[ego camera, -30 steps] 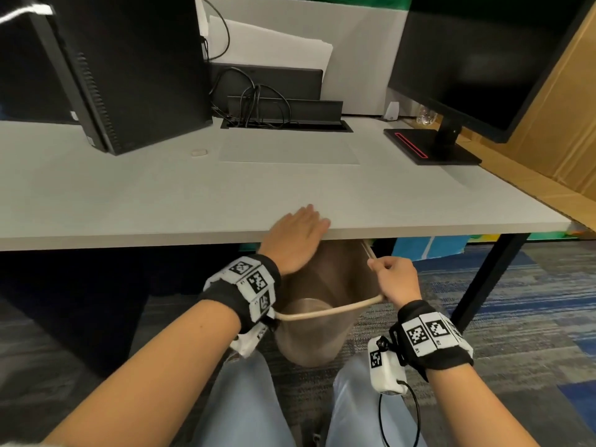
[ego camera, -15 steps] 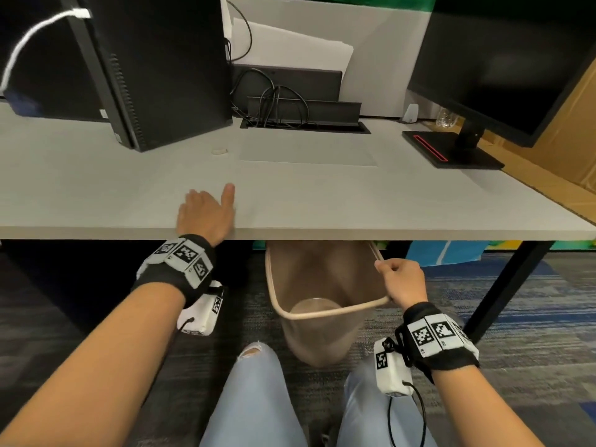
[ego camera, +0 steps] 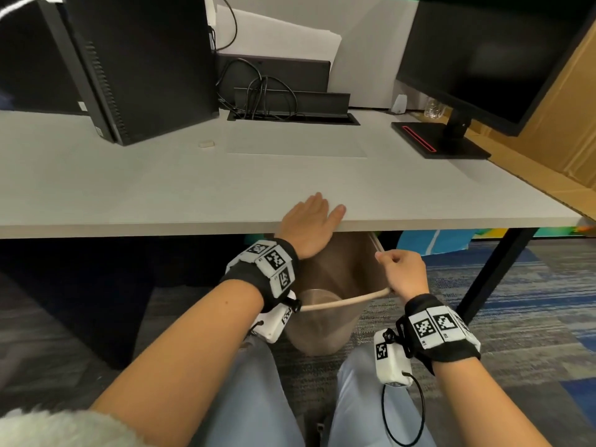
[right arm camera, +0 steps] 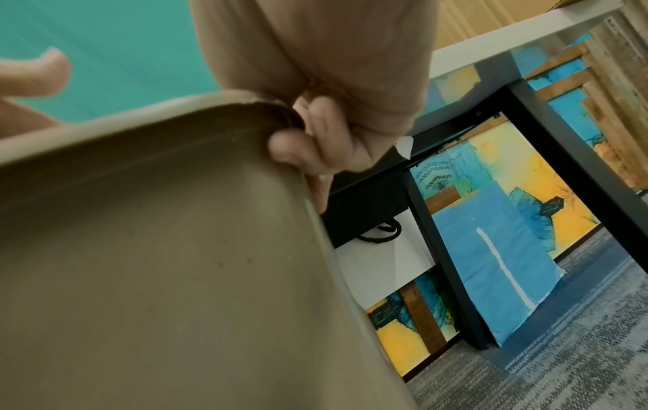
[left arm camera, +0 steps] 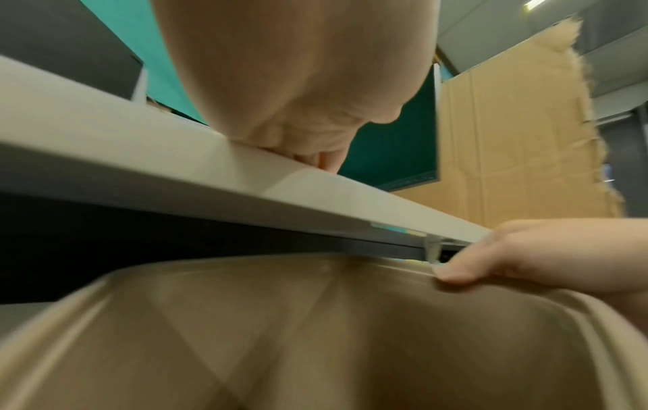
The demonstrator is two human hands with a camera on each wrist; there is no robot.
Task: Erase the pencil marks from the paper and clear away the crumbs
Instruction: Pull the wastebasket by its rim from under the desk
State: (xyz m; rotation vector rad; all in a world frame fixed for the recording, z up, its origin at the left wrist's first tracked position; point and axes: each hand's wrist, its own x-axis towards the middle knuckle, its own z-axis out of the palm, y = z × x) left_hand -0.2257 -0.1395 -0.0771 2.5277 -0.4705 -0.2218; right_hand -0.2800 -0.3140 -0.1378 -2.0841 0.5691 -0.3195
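Observation:
A white sheet of paper [ego camera: 296, 145] lies flat on the grey desk [ego camera: 129, 188], with a small white eraser [ego camera: 206, 144] to its left. My left hand [ego camera: 311, 221] lies flat on the desk's front edge with straight fingers, its heel over the edge above a tan waste bin [ego camera: 325, 321]. The bin is held up just under the desk edge. My right hand [ego camera: 401, 272] grips the bin's rim at its right side [right arm camera: 308, 138]. In the left wrist view the bin's mouth [left arm camera: 315, 333] opens right below the desk edge [left arm camera: 245, 188]. Crumbs are too small to make out.
A black computer tower [ego camera: 135, 66] stands at the back left and a monitor [ego camera: 490, 59] on its stand at the back right. A cable tray [ego camera: 290, 104] runs along the back. Cardboard [ego camera: 554, 130] leans at the right. A black desk leg [ego camera: 490, 272] stands right of the bin.
My left hand swung left along the desk's front edge half a second ago and has since swept back right to the edge above the bin. My right hand keeps hold of the bin's rim.

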